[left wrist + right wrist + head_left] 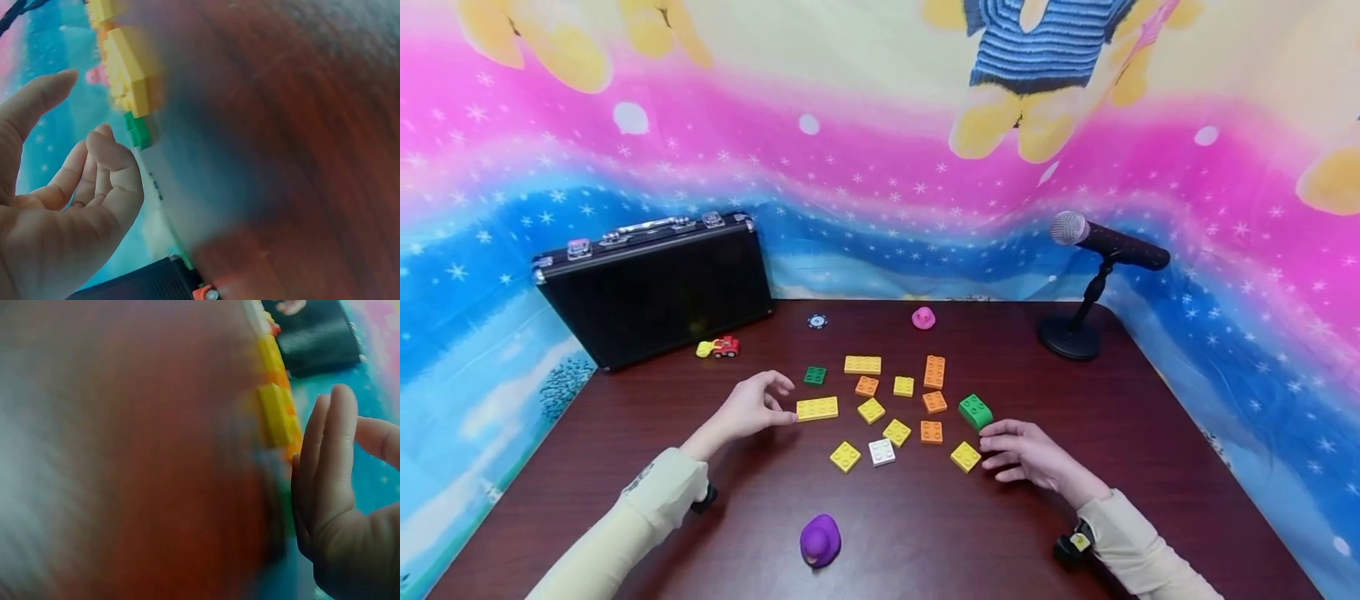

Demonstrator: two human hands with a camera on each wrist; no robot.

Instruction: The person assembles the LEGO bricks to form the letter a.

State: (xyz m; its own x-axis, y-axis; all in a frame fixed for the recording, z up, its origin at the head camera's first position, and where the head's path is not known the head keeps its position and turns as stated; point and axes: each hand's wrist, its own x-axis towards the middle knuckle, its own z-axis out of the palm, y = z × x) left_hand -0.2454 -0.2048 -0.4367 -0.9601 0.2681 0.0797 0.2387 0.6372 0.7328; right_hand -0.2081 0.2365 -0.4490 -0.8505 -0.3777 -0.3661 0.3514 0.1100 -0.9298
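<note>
Building bricks lie loose across the middle of the table. My left hand (757,407) is beside a long yellow brick (817,408), its thumb tip close to the brick's left end; whether they touch I cannot tell. In the left wrist view the fingers (115,165) curve loosely with nothing between them. A small dark green brick (815,375) lies just beyond. On the other side, my right hand (1028,455) has its fingers extended beside a green rounded brick (975,411) and a square yellow brick (966,457). The right wrist view shows that palm holding nothing.
Yellow, orange (931,432) and white (882,452) bricks lie between the hands. A purple rubber duck (820,540) sits in front. Behind are a black case (658,287), toy truck (721,347), poker chip (817,321), pink toy (923,317) and microphone on a stand (1093,287).
</note>
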